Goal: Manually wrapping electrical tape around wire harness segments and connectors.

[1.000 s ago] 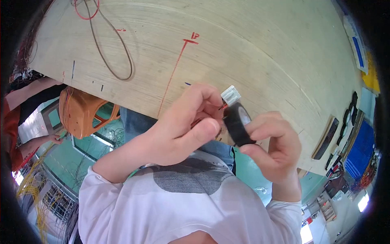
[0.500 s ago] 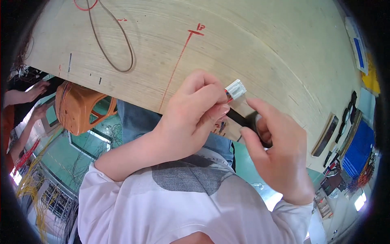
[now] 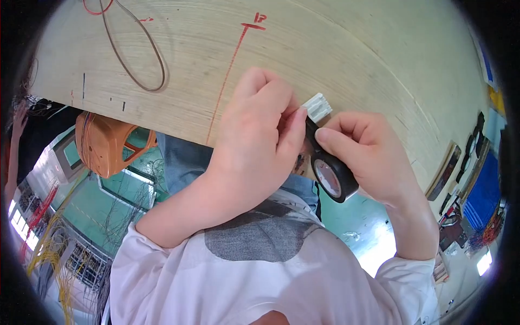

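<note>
My left hand (image 3: 257, 127) is closed, pinching just behind a white plastic connector (image 3: 318, 107) that sticks out past its fingertips; the wires behind the connector are hidden by the fingers. A roll of black electrical tape (image 3: 346, 181) hangs below my right hand (image 3: 368, 149). A strip of this tape runs from the roll up to my left fingertips. My right thumb and curled fingers grip the strip close to the roll. Both hands are above the near edge of the wooden table.
The wooden table (image 3: 200, 49) bears a red marked line and a brown wire loop (image 3: 157, 81). An orange plastic stool (image 3: 103, 143) stands at left, near another person's arm (image 3: 15, 141). Hanging yellow wires (image 3: 51, 260) are lower left; a blue bin (image 3: 482, 189) is at right.
My right hand has turned and closed its fingers on the tape strip, and the roll now hangs below it with its side showing. My left hand has shifted slightly, still holding the connector's wires.
</note>
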